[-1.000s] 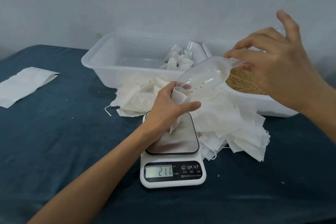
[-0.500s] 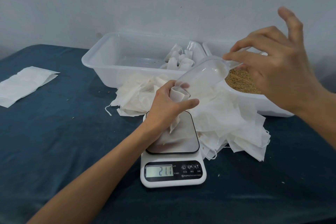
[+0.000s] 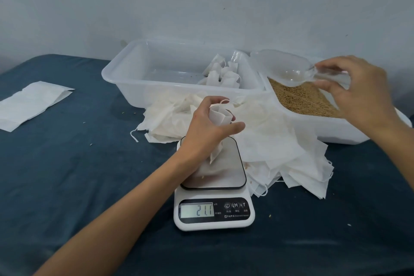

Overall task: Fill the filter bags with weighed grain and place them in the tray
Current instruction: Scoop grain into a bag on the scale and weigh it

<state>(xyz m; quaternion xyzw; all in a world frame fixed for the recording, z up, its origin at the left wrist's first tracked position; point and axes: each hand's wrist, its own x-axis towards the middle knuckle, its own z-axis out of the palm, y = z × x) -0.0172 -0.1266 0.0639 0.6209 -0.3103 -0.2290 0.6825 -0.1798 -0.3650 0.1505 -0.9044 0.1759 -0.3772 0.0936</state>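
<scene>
The left hand (image 3: 202, 129) is gripping a filter bag (image 3: 218, 119) upright over the scale (image 3: 214, 186), fingers curled round it, its mouth pointing up and its lower end hanging toward the steel platform. The right hand (image 3: 356, 89) is pinching the handle of a clear scoop (image 3: 284, 67), which is lying roughly level over the grain (image 3: 302, 98) in the right-hand bin (image 3: 336, 130), bowl pointing left and looking empty. The tray (image 3: 125, 78), holding a few filled bags (image 3: 221, 74), is sitting beyond and left of the gripped bag, so the left hand is nearer to it. The scale display is reading 21.1; its small button labels are too blurred to read.
</scene>
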